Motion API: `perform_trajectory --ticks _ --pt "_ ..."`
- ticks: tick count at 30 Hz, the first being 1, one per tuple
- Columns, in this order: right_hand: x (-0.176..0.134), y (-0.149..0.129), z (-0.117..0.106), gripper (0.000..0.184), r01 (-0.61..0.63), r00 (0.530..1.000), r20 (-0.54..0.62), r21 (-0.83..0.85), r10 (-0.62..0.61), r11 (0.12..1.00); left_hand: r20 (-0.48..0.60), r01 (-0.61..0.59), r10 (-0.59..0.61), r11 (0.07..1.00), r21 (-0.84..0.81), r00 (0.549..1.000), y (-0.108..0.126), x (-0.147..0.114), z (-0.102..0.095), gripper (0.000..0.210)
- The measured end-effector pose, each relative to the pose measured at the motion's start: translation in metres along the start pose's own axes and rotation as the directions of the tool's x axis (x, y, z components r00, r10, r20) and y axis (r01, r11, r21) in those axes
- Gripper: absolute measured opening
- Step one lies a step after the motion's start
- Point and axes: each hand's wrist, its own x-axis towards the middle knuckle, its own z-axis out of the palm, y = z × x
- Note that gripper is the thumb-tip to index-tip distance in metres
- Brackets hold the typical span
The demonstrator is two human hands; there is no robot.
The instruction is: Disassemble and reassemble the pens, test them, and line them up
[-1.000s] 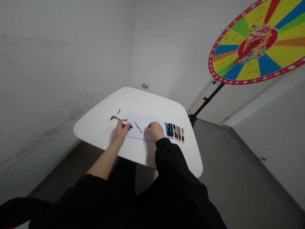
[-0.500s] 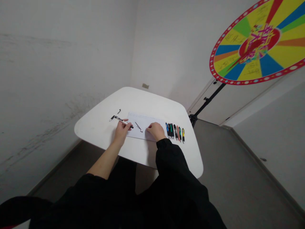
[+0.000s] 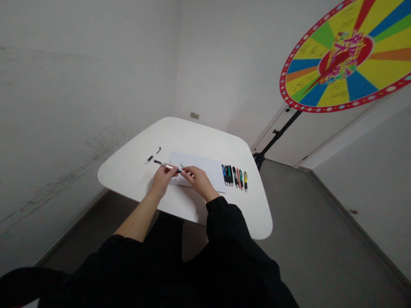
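Observation:
My left hand is closed around a pen with a pale barrel and dark ends, held slanting above the sheet of paper. At the pen's lower dark end, the fingertips of my right hand are pinched together; whatever lies between them is too small to make out. A thin dark rod shows just past the right fingers, mostly hidden by them. Left of the paper lie a short black pen piece and a small black clip-like piece.
Several pens with coloured grips lie in a row right of the paper on the white table. Walls stand behind and to the left. A colourful prize wheel on a black stand is at the right.
My right hand has moved left from the paper to the pen's lower end. My left hand still holds the pen. The thin rod on the paper is now largely covered.

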Motion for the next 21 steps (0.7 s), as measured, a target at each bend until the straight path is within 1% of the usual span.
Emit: perform_trajectory --ticks 4,6,8,11,15,21 --pt "-0.007 -0.008 0.018 0.019 -0.052 0.997 -0.065 -0.005 0.051 0.999 0.081 0.002 0.003 0.998 -0.057 0.997 0.005 -0.005 0.001 0.046" --pt "-0.010 -0.009 0.023 0.019 -0.068 0.992 -0.103 0.000 0.068 0.998 0.091 0.020 -0.012 0.996 -0.092 0.996 0.007 -0.006 0.001 0.049" --pt "-0.015 -0.008 0.025 0.019 -0.072 0.990 -0.121 -0.001 0.071 0.997 0.078 0.035 -0.026 0.992 -0.118 0.997 0.009 -0.007 0.001 0.052" --pt "-0.022 -0.007 0.025 0.019 -0.072 0.989 -0.131 -0.021 0.069 0.997 0.051 0.043 -0.037 0.992 -0.119 0.998 0.010 -0.007 0.002 0.052" --pt "-0.034 -0.006 0.021 0.020 -0.092 0.986 -0.141 -0.043 0.085 0.995 0.052 0.054 -0.050 0.994 -0.092 0.997 0.008 -0.006 0.001 0.049" --pt "-0.055 0.005 0.007 0.021 -0.125 0.979 -0.173 -0.065 0.112 0.990 0.022 0.035 -0.032 0.991 -0.128 0.999 0.007 -0.004 0.000 0.048"
